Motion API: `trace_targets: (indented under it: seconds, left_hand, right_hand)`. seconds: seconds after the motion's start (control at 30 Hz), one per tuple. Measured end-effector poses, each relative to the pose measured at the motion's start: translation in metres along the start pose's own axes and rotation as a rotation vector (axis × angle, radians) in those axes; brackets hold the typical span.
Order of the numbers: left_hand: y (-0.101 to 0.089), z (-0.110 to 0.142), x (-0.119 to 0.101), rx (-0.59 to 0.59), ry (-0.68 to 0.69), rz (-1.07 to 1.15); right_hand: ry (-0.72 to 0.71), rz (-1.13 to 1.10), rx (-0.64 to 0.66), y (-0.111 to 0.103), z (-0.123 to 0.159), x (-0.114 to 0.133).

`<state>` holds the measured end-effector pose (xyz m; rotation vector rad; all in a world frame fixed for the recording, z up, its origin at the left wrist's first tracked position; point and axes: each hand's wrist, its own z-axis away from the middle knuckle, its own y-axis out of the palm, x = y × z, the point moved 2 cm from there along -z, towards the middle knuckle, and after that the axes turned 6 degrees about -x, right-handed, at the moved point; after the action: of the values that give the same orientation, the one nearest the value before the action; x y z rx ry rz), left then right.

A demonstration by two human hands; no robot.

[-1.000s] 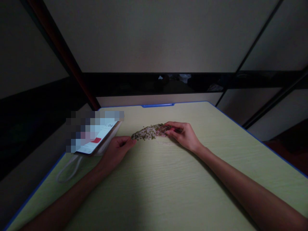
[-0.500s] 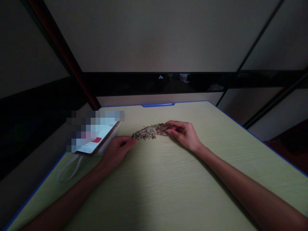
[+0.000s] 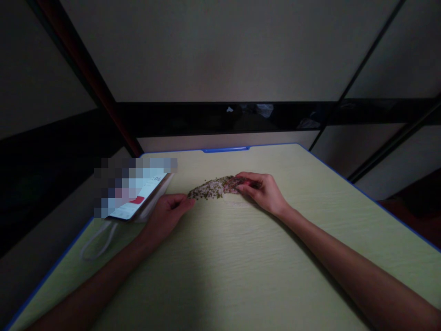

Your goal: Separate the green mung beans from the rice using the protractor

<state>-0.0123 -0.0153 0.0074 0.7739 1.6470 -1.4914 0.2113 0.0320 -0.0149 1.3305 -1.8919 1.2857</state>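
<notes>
A narrow, slightly arched piece [image 3: 212, 187] covered in small green-brown specks, whitish between them, stretches between my two hands just over the table. Its exact kind is too dim to make out. My left hand [image 3: 168, 214] pinches its left end between thumb and fingers. At the other end, my right hand [image 3: 263, 191] closes thumb and fingertips on it. Something reddish shows between the right fingers, partly hidden by them.
Left of my left hand, a lit phone [image 3: 138, 195] leans on a pale support, with a white cord loop [image 3: 99, 248] beside it. The pale table [image 3: 234, 266] has a blue edge and a blue handle [image 3: 225, 150] at the back. Cabinet panels [image 3: 220, 50] rise behind.
Both hands keep their grip and place on the speckled piece. The digits on the phone screen go from 05 to 06, and the view shifts very slightly.
</notes>
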Motion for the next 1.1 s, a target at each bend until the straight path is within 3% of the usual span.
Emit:
trace_targets:
  seconds: [0.3,0.57,1.1]
  left_hand:
    - [0.0,0.0,-0.001,-0.002,0.018,-0.016]
    - [0.0,-0.001,0.0,-0.011,0.019,-0.015]
    - [0.0,0.001,-0.002,-0.011,0.029,-0.014]
  right_hand:
    - [0.024,-0.069,0.028,0.001,0.0,-0.001]
    - [-0.001,-0.008,-0.059,-0.005,0.003,0.006]
    - [0.04,0.048,-0.052,-0.009,0.007,0.003]
